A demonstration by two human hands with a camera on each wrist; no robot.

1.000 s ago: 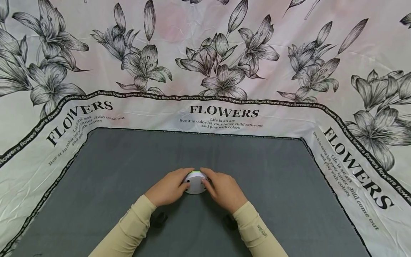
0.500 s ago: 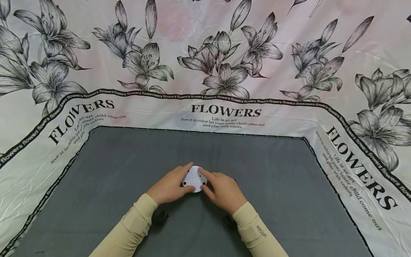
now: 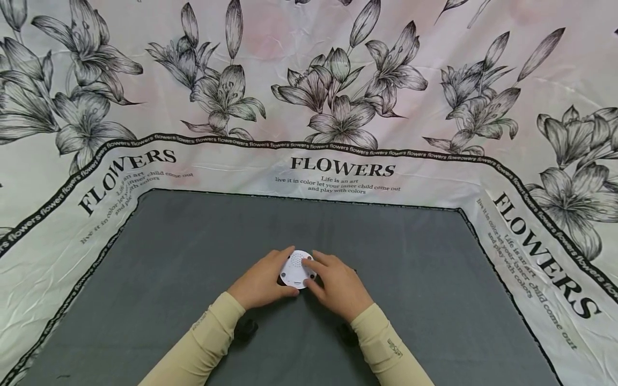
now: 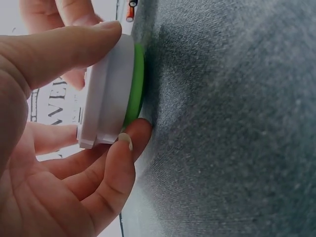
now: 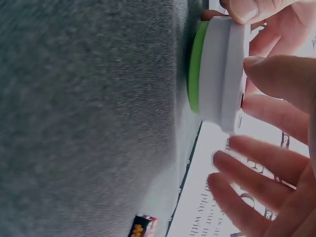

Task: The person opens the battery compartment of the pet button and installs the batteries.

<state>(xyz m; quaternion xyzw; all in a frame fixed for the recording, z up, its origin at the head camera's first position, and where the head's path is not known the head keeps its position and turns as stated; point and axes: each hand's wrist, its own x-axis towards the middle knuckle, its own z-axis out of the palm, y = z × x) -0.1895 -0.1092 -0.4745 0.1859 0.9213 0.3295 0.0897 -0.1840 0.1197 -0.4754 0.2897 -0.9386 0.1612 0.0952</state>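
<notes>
A round white device [image 3: 297,271] with small holes and dark spots on its flat face is held over the grey cloth in the head view. Its green underside [image 4: 136,86] faces down toward the cloth in the left wrist view. My left hand [image 3: 263,279] grips its edge, thumb on the near side and fingers curled round the far side. My right hand [image 3: 340,284] touches the white face with thumb and index fingertips. In the right wrist view, the other fingers [image 5: 261,177] of that hand stretch out apart from the device [image 5: 217,74].
Grey cloth [image 3: 193,230] covers the work surface, bordered by white fabric printed with flowers [image 3: 343,167]. Small orange and dark cylinders [image 4: 131,10] lie beyond the hands in the left wrist view. A dark packet with orange marks [image 5: 140,226] shows in the right wrist view.
The device has tilted, bringing its perforated white face up toward the head camera. My right index finger has shifted from the rim onto that face; both hands moved slightly right in view.
</notes>
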